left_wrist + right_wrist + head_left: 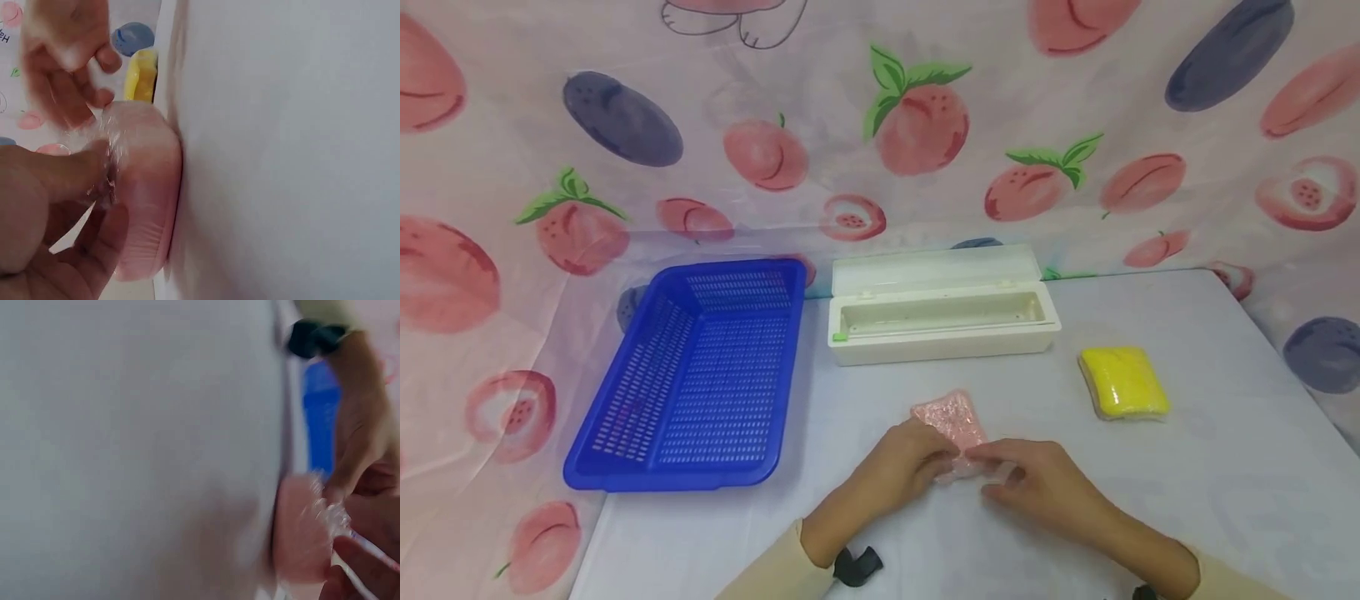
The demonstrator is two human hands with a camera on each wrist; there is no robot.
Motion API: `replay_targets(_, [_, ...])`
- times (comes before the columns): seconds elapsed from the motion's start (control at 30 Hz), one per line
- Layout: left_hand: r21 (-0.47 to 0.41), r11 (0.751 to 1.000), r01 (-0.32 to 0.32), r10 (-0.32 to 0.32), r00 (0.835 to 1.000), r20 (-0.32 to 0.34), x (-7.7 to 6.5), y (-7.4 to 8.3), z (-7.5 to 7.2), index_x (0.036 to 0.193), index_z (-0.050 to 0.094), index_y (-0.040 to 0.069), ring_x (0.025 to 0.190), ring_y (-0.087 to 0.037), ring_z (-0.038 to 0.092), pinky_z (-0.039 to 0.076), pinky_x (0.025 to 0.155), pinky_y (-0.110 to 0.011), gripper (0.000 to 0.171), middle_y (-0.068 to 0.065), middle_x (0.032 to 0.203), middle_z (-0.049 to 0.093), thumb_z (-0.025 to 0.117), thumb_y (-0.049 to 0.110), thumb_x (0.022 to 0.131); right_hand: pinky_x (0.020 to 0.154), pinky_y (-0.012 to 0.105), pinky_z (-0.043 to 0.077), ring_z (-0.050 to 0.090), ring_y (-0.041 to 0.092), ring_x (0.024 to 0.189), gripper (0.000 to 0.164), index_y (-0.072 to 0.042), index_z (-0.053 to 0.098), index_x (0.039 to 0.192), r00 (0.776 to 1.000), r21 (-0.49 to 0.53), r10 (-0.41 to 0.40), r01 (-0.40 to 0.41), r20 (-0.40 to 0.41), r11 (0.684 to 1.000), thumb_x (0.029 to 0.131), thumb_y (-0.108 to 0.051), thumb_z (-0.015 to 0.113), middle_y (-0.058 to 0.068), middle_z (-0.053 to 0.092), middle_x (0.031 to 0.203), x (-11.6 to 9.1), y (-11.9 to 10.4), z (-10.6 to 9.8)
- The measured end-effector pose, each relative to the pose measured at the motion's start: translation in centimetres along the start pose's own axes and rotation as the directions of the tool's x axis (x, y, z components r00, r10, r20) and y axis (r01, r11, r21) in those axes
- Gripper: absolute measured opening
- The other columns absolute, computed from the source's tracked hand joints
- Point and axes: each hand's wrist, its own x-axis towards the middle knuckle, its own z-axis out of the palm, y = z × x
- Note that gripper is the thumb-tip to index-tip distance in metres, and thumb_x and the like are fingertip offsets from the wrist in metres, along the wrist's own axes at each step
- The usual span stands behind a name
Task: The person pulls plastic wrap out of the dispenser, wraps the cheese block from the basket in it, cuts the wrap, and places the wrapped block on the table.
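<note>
A pink, soft-looking block [949, 417] wrapped in clear plastic film lies on the table between both hands. My left hand [898, 467] pinches the gathered film [109, 165] at the block's side, thumb and fingers together. From the other side my right hand [1045, 483] reaches in, its index finger touching the film's edge and its thumb held apart. In the left wrist view the right hand [69, 62] is blurred, close to the film. The right wrist view shows the pink block [300, 531] with crumpled film along one side; fingers partly hide it.
At the left stands a blue plastic basket [673, 482]. Behind the hands is a white long box [943, 346] with its lid raised. A yellow block [1123, 382], shiny as if film-wrapped, lies at the right. A fruit-patterned cloth [850, 100] hangs behind the white table [1240, 500].
</note>
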Motion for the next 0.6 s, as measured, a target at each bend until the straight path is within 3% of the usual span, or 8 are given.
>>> replay_targets(0.03, [-0.012,1.000,0.011,-0.011,1.000,-0.013,0.1,0.0,0.0,0.099,0.075,0.016,0.085,-0.008,0.063,0.051,0.079,-0.019,0.010,0.006,0.093,0.072,0.078,0.017,0.090,0.088,0.031,0.058,0.066,0.012,0.109,0.047,-0.016,0.072,0.126,0.996,-0.186,-0.090,0.084,-0.024,0.979,0.081,-0.012,0.084,-0.004,0.074,0.123,0.0,0.2,0.0])
replay_targets(0.1, [-0.033,0.999,0.008,-0.010,0.999,-0.053,0.3,-0.1,0.0,0.095,0.074,0.015,0.083,-0.007,0.062,0.052,0.078,-0.018,0.010,0.005,0.094,0.070,0.080,0.015,0.087,0.091,0.038,0.057,0.064,0.016,0.115,0.047,-0.020,0.075,0.121,0.962,-0.451,-0.274,0.236,-0.020,0.861,0.077,-0.009,0.086,-0.009,0.073,0.122,0.1,0.6,-0.1])
replay_targets(0.17, [-0.005,0.999,-0.035,0.034,0.996,-0.085,0.4,-0.3,0.0,0.091,0.075,0.015,0.083,-0.008,0.062,0.052,0.077,-0.017,0.010,0.004,0.095,0.066,0.083,0.013,0.085,0.095,0.043,0.057,0.063,0.019,0.120,0.048,-0.019,0.075,0.120,0.924,-0.561,-0.383,0.329,0.023,0.760,0.075,-0.007,0.087,-0.007,0.072,0.126,0.4,1.1,-0.2])
replay_targets(0.23, [0.083,0.992,-0.098,0.105,0.990,-0.090,0.3,-0.6,-0.1,0.090,0.078,0.017,0.088,-0.008,0.062,0.053,0.079,-0.016,0.007,0.003,0.099,0.065,0.083,0.014,0.085,0.093,0.042,0.058,0.065,0.021,0.119,0.049,-0.017,0.074,0.121,0.898,-0.602,-0.437,0.381,0.058,0.702,0.076,-0.007,0.086,-0.003,0.071,0.126,0.7,1.4,-0.4])
replay_targets(0.33, [0.269,0.944,-0.192,0.205,0.978,-0.021,0.0,-1.0,-0.5,0.097,0.081,0.022,0.101,-0.011,0.060,0.052,0.083,-0.018,0.011,0.005,0.109,0.066,0.079,0.031,0.090,0.091,0.040,0.060,0.068,0.019,0.116,0.049,-0.021,0.072,0.127,0.891,-0.605,-0.438,0.414,0.116,0.680,0.081,-0.008,0.084,0.000,0.066,0.135,1.2,1.8,-0.9])
replay_targets(0.47, [0.406,0.877,-0.259,0.230,0.966,0.119,-0.2,-1.5,-1.0,0.116,0.077,0.027,0.126,-0.015,0.056,0.052,0.093,-0.029,0.036,0.006,0.136,0.062,0.075,0.050,0.089,0.093,0.039,0.059,0.064,0.017,0.117,0.054,-0.029,0.066,0.137,0.908,-0.628,-0.377,0.403,0.184,0.665,0.087,-0.014,0.080,-0.007,0.060,0.146,2.0,2.3,-1.5])
replay_targets(0.5, [0.389,0.885,-0.255,0.215,0.966,0.145,-0.2,-1.7,-1.0,0.120,0.076,0.028,0.130,-0.016,0.055,0.052,0.095,-0.031,0.038,0.005,0.140,0.060,0.074,0.049,0.089,0.095,0.041,0.058,0.061,0.019,0.121,0.054,-0.030,0.065,0.138,0.908,-0.637,-0.371,0.404,0.193,0.657,0.088,-0.015,0.079,-0.009,0.060,0.146,2.2,2.5,-1.6])
replay_targets(0.6, [0.130,0.987,-0.097,0.073,0.981,0.177,0.2,-2.3,-0.9,0.130,0.070,0.024,0.130,-0.014,0.059,0.051,0.103,-0.033,0.035,0.006,0.142,0.062,0.067,0.036,0.098,0.101,0.052,0.053,0.053,0.031,0.134,0.052,-0.030,0.065,0.138,0.904,-0.659,-0.372,0.412,0.209,0.630,0.089,-0.016,0.077,-0.008,0.063,0.143,2.7,2.8,-1.7])
